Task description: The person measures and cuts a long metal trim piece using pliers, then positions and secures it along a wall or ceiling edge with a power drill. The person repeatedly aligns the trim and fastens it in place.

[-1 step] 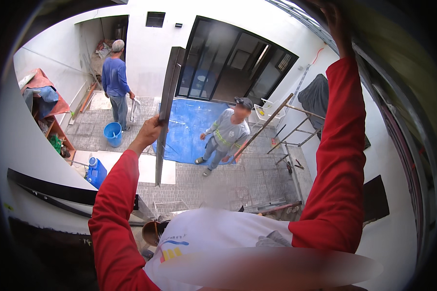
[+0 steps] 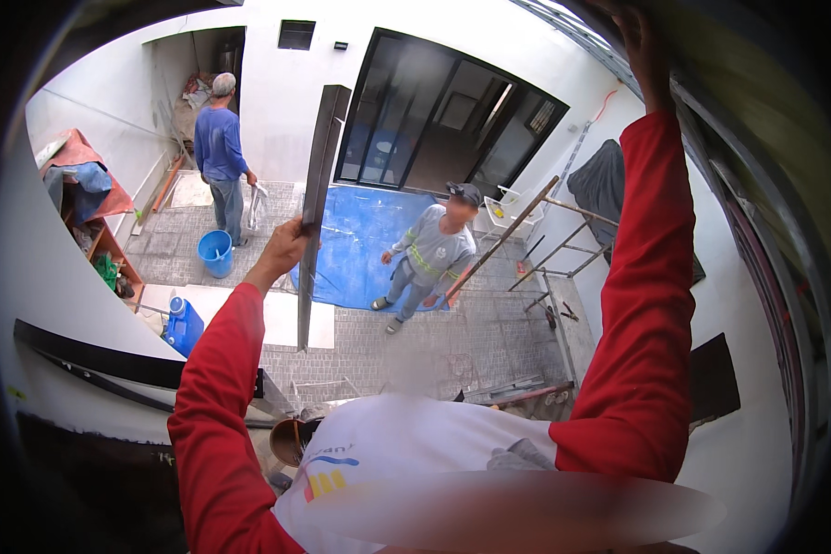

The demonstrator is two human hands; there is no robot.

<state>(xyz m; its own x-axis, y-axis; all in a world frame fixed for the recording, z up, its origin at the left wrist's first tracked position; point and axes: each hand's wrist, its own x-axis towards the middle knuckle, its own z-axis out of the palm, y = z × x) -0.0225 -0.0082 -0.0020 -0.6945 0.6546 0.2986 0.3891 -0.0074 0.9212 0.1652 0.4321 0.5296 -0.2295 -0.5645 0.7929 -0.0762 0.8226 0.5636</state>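
My left hand (image 2: 284, 249) is closed around a long dark metal bar (image 2: 316, 185), which stands nearly upright in front of me. The bar reaches well above and below my grip, with both ends free in the air. My right hand (image 2: 644, 46) is raised high at the upper right, beside the grey metal roof framing (image 2: 766, 175). Its fingers curl at the picture's dark rim, where what they hold is hidden. Both of my arms wear red sleeves.
Below, a person in a cap (image 2: 431, 249) stands by a blue tarp (image 2: 360, 235); another in blue (image 2: 218, 152) faces away near a blue bucket (image 2: 215, 253). Scaffold frames (image 2: 563, 249) stand at the right. A blue jug (image 2: 183, 328) sits at the left, near shelving (image 2: 111, 254).
The metal bar has shifted up very slightly in the picture with my left hand still around it. My right hand shows no visible change.
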